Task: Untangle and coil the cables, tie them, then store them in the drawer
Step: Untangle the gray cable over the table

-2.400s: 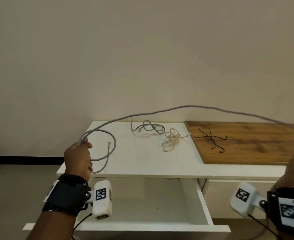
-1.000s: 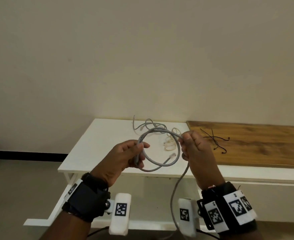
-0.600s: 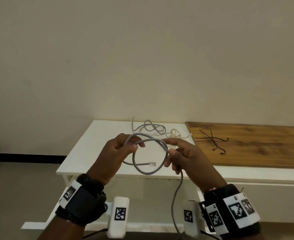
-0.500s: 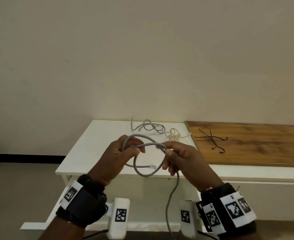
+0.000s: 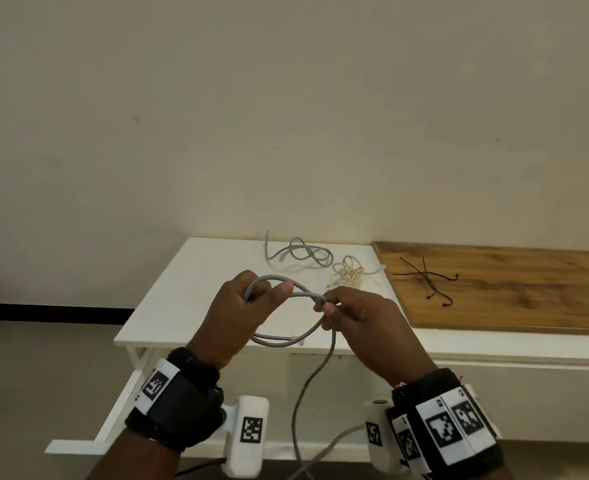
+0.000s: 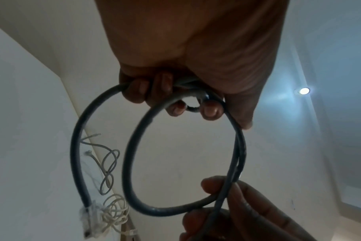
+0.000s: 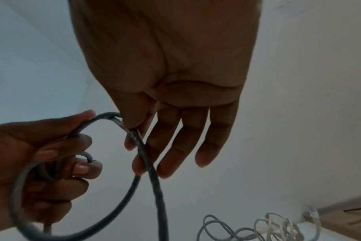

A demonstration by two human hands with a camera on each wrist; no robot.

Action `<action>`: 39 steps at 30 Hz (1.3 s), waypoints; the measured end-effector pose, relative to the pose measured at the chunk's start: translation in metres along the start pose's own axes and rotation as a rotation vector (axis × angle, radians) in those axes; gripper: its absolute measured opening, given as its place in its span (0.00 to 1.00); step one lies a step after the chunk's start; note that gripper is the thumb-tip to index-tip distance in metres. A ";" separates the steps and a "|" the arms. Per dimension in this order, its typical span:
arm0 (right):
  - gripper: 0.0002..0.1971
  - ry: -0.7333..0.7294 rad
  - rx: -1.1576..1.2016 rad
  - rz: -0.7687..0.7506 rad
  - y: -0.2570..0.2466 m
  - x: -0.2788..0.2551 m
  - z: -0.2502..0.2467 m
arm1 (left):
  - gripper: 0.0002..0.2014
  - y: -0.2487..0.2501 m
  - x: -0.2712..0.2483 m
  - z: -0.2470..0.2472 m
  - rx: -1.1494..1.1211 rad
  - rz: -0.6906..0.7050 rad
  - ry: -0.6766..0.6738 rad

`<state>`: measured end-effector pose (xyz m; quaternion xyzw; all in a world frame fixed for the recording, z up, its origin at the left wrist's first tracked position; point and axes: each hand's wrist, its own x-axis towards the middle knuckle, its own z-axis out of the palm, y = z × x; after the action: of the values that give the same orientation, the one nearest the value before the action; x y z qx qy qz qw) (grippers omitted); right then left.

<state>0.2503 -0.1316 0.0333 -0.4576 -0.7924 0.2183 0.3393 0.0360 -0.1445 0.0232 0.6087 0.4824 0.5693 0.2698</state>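
The left hand [image 5: 237, 317] holds the top of a grey cable [image 5: 288, 341] loop with curled fingers. The right hand [image 5: 362, 323] pinches the same loop on its other side with thumb and finger. The rest hangs down below the hands. Past the hands, two more cables [image 5: 300, 252] lie on the white table [image 5: 182, 289]. The drawer [image 5: 120, 403] is open underneath.
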 end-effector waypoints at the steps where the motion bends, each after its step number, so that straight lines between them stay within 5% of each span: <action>1: 0.06 -0.025 -0.004 -0.011 0.001 -0.001 -0.001 | 0.31 0.001 0.000 0.000 -0.019 0.002 0.004; 5: 0.06 -0.160 0.168 -0.042 -0.003 0.000 -0.005 | 0.18 0.006 -0.002 0.001 -0.026 0.050 -0.065; 10: 0.11 -0.235 0.234 -0.093 -0.008 -0.002 0.001 | 0.23 0.010 -0.003 0.008 0.075 0.131 -0.166; 13: 0.09 0.003 0.240 -0.081 -0.008 0.001 0.006 | 0.20 0.011 -0.002 0.002 0.209 0.081 -0.180; 16: 0.10 0.291 0.066 -0.122 -0.015 0.002 0.006 | 0.15 0.011 -0.004 0.000 0.617 0.039 -0.165; 18: 0.14 0.337 -0.007 -0.104 -0.025 -0.001 -0.005 | 0.16 0.009 -0.004 0.000 0.782 0.006 -0.128; 23: 0.23 -0.072 -0.272 0.070 -0.047 -0.012 -0.050 | 0.17 0.009 0.001 -0.010 0.863 0.052 -0.019; 26: 0.15 -0.275 -0.027 0.059 -0.034 -0.015 -0.060 | 0.18 0.007 0.005 -0.028 0.712 0.015 0.089; 31: 0.10 0.034 0.322 0.111 -0.022 -0.011 -0.044 | 0.19 -0.005 0.004 -0.031 0.726 -0.053 0.053; 33: 0.11 0.120 0.165 0.119 -0.034 -0.013 -0.053 | 0.22 -0.014 0.002 -0.025 0.800 -0.088 0.002; 36: 0.11 0.082 -0.132 0.112 -0.062 -0.023 -0.074 | 0.23 -0.019 0.003 -0.014 0.876 -0.124 -0.031; 39: 0.12 0.031 -0.021 0.092 -0.080 -0.032 -0.083 | 0.14 -0.013 0.004 -0.007 0.847 -0.100 -0.004</action>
<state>0.2763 -0.1957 0.1308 -0.5004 -0.7675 0.2180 0.3363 0.0254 -0.1369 0.0145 0.6427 0.7019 0.3061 0.0240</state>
